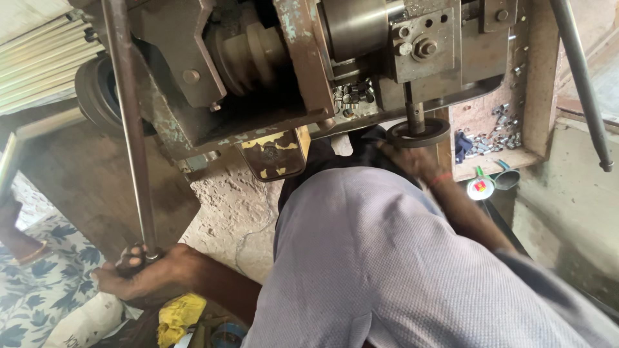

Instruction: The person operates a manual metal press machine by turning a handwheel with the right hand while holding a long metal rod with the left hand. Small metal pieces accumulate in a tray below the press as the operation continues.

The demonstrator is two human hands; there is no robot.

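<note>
Rough concrete floor [235,212] under a grimy old machine [271,71] here. My left hand [145,274] has its fingers clamped on the bottom end of a long steel lever [129,122] running up past the machine. My right hand [412,161] is up at the dark ring [418,133] below the spindle, fingers blurred, can't tell their state. Small metal bits sit in the tray [538,84] nearby.

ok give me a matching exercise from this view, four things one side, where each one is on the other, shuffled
Things:
1. left hand
2. right hand
3. yellow cloth
4. small metal parts

Places:
A. in the wooden tray at the machine's right
B. around the bottom end of the long metal lever
C. on the floor, low in the picture
D. at the dark ring under the machine

Pairs: 1-B, 2-D, 3-C, 4-A
</note>
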